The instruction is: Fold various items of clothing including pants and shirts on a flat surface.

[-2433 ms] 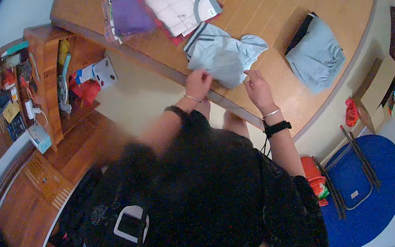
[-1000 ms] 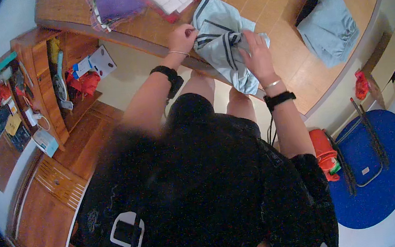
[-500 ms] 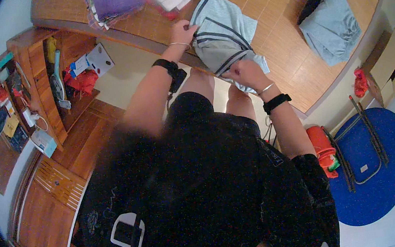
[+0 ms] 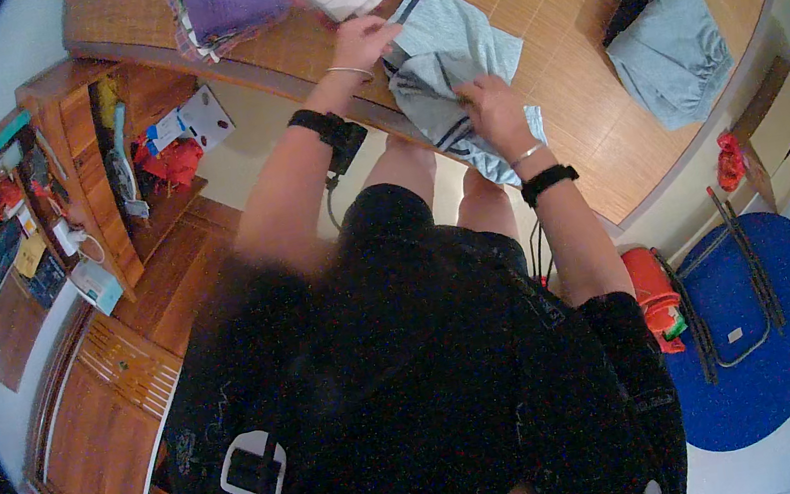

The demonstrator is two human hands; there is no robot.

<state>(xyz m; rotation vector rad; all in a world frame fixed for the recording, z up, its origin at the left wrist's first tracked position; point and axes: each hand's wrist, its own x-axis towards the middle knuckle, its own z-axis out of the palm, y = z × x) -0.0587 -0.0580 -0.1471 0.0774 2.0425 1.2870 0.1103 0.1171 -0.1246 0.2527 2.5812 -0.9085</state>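
Seen from above, with most of the lower body and legs hidden under a black shirt, and the picture's rim bending every straight edge. Left hand (image 4: 364, 41) laid on the upper edge of a light grey-blue garment (image 4: 449, 57) with dark stripes, fingers spread and curled over the cloth; whether the grip is pinched shut on it cannot be told. Right hand (image 4: 494, 110) lower on the same garment, grip closed on a bunched fold of it, a black band on that wrist. Garment lying on the wooden slatted surface (image 4: 589, 119), its lower corner hanging past the near edge toward the knees. Beyond the garment, a stack of folded clothes (image 4: 224, 3) in purple, cut off by the top of the view, and a white piece beside it, also cut off. To the right of the garment and well apart, a folded pale blue garment (image 4: 671, 51) on a dark one. Left of the garment, a wooden shelf (image 4: 94, 188) with small, hard-to-read clutter. Below right, a blue round mat (image 4: 782, 344).
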